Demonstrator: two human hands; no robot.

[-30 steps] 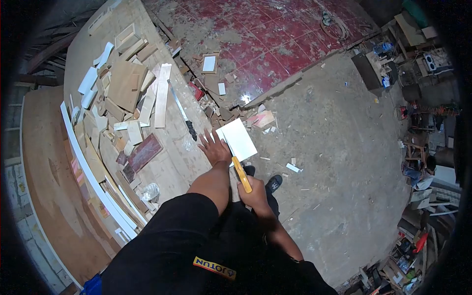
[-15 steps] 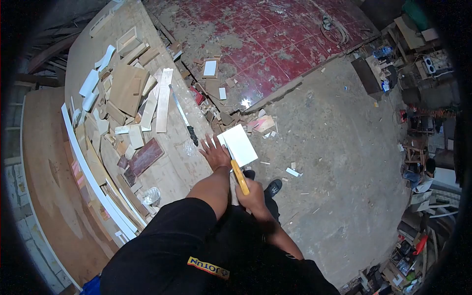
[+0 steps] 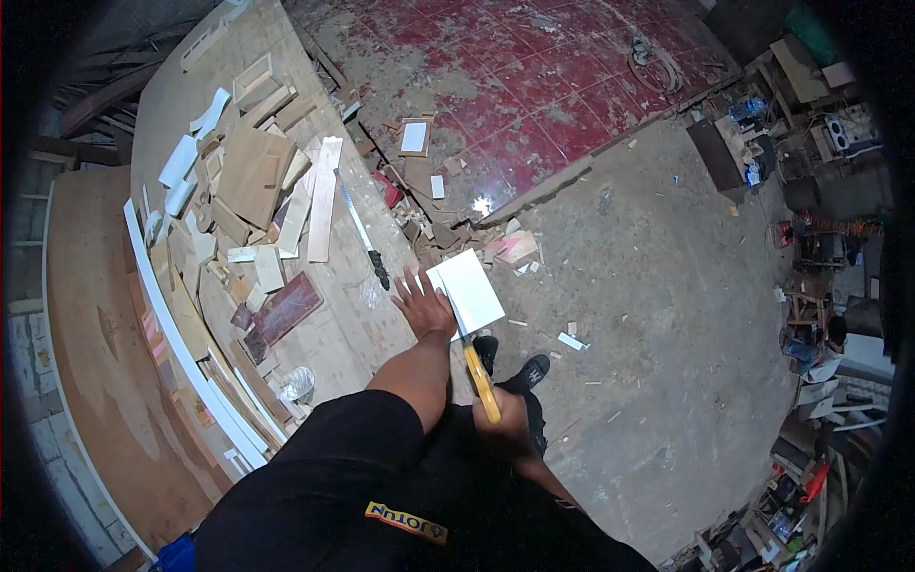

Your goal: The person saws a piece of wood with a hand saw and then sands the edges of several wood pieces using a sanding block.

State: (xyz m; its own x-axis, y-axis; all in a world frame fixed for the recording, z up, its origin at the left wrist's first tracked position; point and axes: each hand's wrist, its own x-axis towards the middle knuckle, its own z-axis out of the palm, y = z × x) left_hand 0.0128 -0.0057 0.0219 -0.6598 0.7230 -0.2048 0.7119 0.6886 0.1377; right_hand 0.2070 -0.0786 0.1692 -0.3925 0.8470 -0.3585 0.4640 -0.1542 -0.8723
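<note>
My left hand (image 3: 426, 307) lies flat with its fingers spread, pressing on the left part of a white board (image 3: 477, 291) at the workbench's edge. A handsaw (image 3: 479, 377) with a yellow handle is gripped in my right hand (image 3: 502, 417), close to my body. Its narrow blade runs over the board just right of my left hand. Most of the board's right side juts out past the bench over the floor. Beyond my left fingertips, a long thin blade with a black handle (image 3: 379, 272) rests on the bench.
Wood offcuts (image 3: 250, 176), a dark red board (image 3: 289, 308) and a crumpled clear plastic piece (image 3: 297, 383) lie on the workbench (image 3: 357, 334). White scraps (image 3: 572, 341) are scattered on the concrete floor (image 3: 658, 315). A person (image 3: 810, 348) is at the far right edge.
My right hand has drawn the saw back toward my body, so more of the blade shows between handle and board. My left hand stays pressed on the board.
</note>
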